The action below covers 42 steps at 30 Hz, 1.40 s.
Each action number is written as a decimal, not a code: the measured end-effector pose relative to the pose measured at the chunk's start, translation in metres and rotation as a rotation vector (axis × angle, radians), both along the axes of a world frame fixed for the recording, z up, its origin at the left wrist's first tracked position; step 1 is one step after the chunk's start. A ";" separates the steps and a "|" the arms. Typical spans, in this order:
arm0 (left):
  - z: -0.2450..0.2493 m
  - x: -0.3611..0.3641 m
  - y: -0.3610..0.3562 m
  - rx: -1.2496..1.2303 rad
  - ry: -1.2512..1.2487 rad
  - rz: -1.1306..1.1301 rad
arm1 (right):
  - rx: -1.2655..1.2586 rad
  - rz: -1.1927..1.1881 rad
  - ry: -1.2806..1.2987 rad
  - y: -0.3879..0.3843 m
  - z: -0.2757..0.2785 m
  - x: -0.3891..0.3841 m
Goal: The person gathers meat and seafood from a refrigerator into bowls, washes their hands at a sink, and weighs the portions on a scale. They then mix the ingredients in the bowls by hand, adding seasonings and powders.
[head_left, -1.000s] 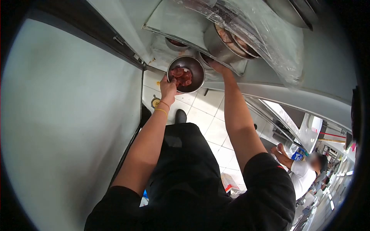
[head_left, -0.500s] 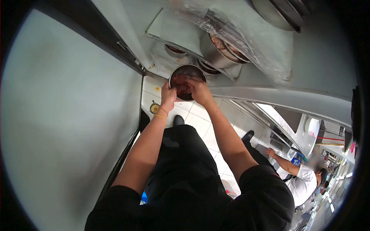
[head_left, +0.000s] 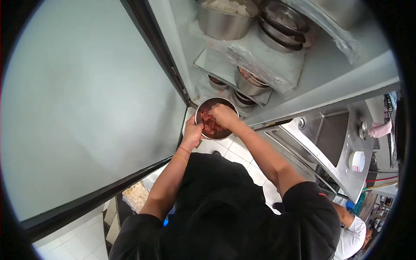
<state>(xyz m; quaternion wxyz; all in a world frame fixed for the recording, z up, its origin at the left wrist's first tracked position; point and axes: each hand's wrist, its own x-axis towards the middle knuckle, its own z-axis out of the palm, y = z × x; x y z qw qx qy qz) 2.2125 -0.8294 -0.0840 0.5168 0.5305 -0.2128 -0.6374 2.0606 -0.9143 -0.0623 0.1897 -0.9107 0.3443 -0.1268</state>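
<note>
A round metal bowl [head_left: 220, 100] with red, raw-looking meat pieces [head_left: 210, 125] in it is held in front of the open refrigerator. My left hand [head_left: 193, 131] grips the bowl's left rim, its thumb over the edge. Inside the bowl, my right hand [head_left: 223, 117] is closed, with its curled fingers down on the meat. Its fingertips are partly hidden.
Refrigerator shelves hold a large pot of white food [head_left: 227, 21], stacked metal bowls [head_left: 284, 26] and a pot of meat [head_left: 251, 82]. The refrigerator door [head_left: 95, 108] stands at left. To the right are a sink [head_left: 333, 134] and a person in white [head_left: 352, 238].
The view has shifted, showing more upper shelves and the sink. The bowl has come up from lower by the shelf, still in my left hand. My right hand remains in the meat.
</note>
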 end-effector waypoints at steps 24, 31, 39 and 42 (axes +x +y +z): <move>0.321 -0.097 -0.200 -0.371 0.252 -0.304 | 0.021 -0.464 -0.545 0.128 0.226 -0.206; 0.216 -0.094 -0.103 -0.462 0.205 -0.569 | 0.053 -1.160 -0.568 0.146 0.109 -0.321; -0.171 0.077 0.083 -0.239 -0.846 -0.725 | 0.319 -1.553 -1.276 -0.009 0.017 -0.562; -0.153 0.101 0.117 0.124 -1.657 -1.098 | 0.282 -1.508 -1.549 -0.119 0.022 -0.666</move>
